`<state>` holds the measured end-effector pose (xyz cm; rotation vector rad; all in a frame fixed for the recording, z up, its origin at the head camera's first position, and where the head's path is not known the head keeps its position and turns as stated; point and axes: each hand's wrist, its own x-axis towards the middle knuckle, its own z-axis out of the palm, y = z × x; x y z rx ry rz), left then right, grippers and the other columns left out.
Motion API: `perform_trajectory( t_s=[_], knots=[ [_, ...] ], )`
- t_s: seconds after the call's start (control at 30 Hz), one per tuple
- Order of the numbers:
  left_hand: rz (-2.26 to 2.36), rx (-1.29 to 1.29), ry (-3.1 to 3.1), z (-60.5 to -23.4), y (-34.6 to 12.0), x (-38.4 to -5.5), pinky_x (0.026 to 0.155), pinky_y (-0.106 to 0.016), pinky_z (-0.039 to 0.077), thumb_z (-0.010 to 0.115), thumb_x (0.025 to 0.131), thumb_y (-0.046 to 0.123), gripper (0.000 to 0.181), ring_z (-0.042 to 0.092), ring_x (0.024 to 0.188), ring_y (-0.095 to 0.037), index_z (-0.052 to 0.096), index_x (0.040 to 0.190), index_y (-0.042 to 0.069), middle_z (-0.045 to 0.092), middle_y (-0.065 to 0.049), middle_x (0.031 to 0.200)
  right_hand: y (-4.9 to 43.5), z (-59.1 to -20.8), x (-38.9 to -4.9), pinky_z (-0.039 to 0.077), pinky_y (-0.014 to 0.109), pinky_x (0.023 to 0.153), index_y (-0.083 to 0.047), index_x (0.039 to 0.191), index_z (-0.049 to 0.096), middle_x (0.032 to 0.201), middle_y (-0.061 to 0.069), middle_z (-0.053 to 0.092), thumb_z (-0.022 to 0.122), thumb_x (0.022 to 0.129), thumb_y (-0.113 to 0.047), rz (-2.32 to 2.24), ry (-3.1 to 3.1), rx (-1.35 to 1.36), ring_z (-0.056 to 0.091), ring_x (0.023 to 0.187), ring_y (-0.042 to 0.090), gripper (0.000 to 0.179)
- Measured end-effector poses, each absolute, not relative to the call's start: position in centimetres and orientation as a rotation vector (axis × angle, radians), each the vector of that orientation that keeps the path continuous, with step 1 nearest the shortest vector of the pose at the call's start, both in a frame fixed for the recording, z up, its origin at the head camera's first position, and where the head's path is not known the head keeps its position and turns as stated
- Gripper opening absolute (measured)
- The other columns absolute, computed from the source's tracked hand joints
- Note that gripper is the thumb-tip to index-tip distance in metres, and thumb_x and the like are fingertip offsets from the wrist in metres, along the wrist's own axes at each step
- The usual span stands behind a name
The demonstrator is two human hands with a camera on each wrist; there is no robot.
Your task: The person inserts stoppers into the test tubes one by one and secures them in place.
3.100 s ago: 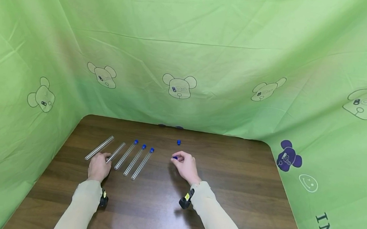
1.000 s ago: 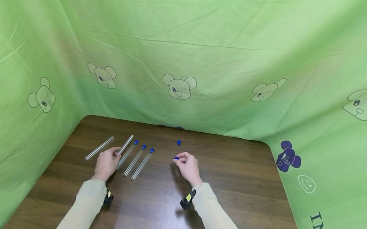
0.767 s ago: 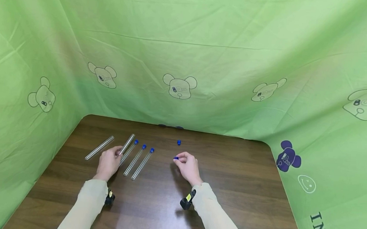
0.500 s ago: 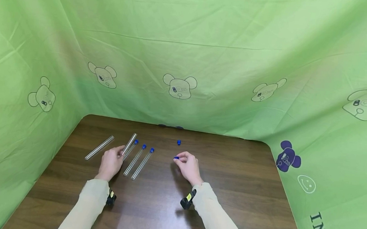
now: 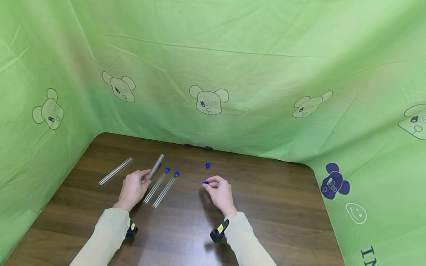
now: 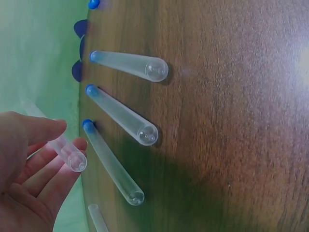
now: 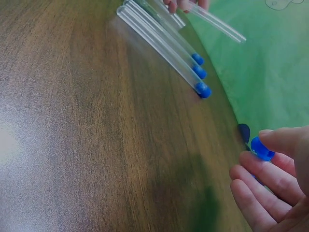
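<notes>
and here we are at the dark wooden desk (image 5: 277,221), both hands busy. the left grip (image 5: 134,188) pinches a clear uncapped tube (image 6: 65,149) between thumb and fingers, holding it tilted above the desk, rounded end low. over on the right, the right grip (image 5: 220,194) is narrow too, a blue cap (image 7: 261,149) caught between thumb and fingertip. tube and cap are well apart.

what's in between? three capped tubes, lying slanted side by side, blue ends toward the far edge. the left capped tube (image 6: 113,162) is mostly screened from the head view by the left grip and the tube it holds; the middle capped tube (image 5: 156,185) and the right capped tube (image 5: 166,190) lie in plain sight, between the two grips.

out past the left grip, a bare tube (image 5: 115,171) rests on the desk, off by itself. and a loose blue cap (image 5: 208,165) sits beyond the right grip, near the far edge.

pale sleeves (image 5: 256,253), a black device (image 5: 219,231) at each wrist, and green cloth (image 5: 212,49) walling in the desk, printed with cartoon animal heads (image 5: 209,101), one of them solid purple.
</notes>
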<state>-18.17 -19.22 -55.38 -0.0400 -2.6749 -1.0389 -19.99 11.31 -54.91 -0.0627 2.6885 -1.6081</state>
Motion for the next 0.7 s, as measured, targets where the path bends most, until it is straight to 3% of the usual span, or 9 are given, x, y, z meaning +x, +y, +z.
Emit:
perform_trajectory(
  t_s=[0.47, 0.7],
  knots=[
    [-1.052, -0.096, -2.673, -55.8, -18.1, -17.8, 0.070, -0.046, 0.056, 0.077, 0.083, -0.005, 0.036, 0.072, 0.078, -0.023, 0.074, 0.118, 0.000, 0.072, -0.010, 0.093, 11.3, -54.9, -20.0, 0.057, 0.040, 0.081, -0.003, 0.102, 0.072, 0.088, 0.006, 0.075, 0.077, 0.092, -0.010, -1.623, 2.687, -0.041, 0.073, 0.085, 0.022, 0.014],
    [-1.079, -0.095, -2.696, -55.7, -17.5, -17.5, 0.074, -0.047, 0.057, 0.077, 0.082, -0.003, 0.037, 0.074, 0.081, -0.023, 0.074, 0.119, 0.002, 0.072, -0.010, 0.096, 11.4, -54.9, -20.0, 0.057, 0.041, 0.081, -0.002, 0.102, 0.072, 0.089, 0.008, 0.075, 0.076, 0.092, -0.010, -1.641, 2.684, -0.039, 0.073, 0.085, 0.023, 0.013]
  ],
)
